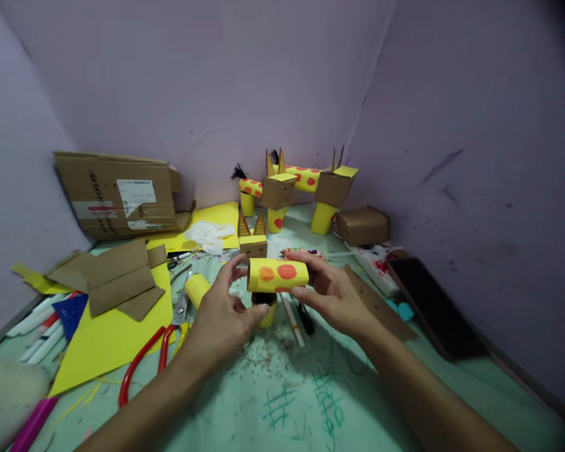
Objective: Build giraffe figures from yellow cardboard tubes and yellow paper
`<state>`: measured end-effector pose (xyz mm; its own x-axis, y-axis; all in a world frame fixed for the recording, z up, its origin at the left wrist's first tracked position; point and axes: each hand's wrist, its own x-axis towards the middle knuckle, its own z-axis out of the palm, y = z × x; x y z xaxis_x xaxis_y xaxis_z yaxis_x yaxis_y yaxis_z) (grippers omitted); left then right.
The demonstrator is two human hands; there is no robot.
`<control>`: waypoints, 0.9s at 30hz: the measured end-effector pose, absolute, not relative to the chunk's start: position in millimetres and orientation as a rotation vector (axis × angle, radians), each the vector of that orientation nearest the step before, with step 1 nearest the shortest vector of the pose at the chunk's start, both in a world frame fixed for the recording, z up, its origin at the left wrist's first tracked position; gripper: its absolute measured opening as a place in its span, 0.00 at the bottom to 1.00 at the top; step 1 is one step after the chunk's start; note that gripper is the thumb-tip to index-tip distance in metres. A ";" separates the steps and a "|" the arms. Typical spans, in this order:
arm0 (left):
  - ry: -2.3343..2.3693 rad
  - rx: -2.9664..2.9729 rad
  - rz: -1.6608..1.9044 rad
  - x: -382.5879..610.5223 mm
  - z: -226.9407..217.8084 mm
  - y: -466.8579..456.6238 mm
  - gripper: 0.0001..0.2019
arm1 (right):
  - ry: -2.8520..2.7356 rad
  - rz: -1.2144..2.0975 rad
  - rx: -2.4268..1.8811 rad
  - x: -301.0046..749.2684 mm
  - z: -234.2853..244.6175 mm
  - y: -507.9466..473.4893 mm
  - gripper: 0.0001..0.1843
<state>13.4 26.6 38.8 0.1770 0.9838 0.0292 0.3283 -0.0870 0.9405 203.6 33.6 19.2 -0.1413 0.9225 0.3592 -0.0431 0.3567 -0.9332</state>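
Note:
A yellow paper tube with orange and red spots lies level above an upright yellow tube with a dark open top. My right hand holds the spotted tube's right end between thumb and fingers. Spread apart, the fingers of my left hand are by its left end, and the thumb lies across the upright tube's rim. I cannot tell how firmly they touch. Just behind is a small cardboard head with pointed ears. A white marker and a black pen lie beside the upright tube.
Spotted animal figures of tubes and cardboard stand at the back. Red-handled scissors, a yellow sheet, cardboard scraps and another yellow tube lie left. A cardboard box leans behind; a phone lies right.

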 end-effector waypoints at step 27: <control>1.296 1.662 0.837 16.8 32.2 28.4 0.19 | -1.320 1.167 -0.789 208.3 24.9 34.7 0.21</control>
<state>16.8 28.4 32.2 0.2401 0.9707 0.0057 0.4043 -0.1053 0.9085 208.3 34.7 24.9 -0.1255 0.9437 0.3059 -0.1879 0.2802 -0.9414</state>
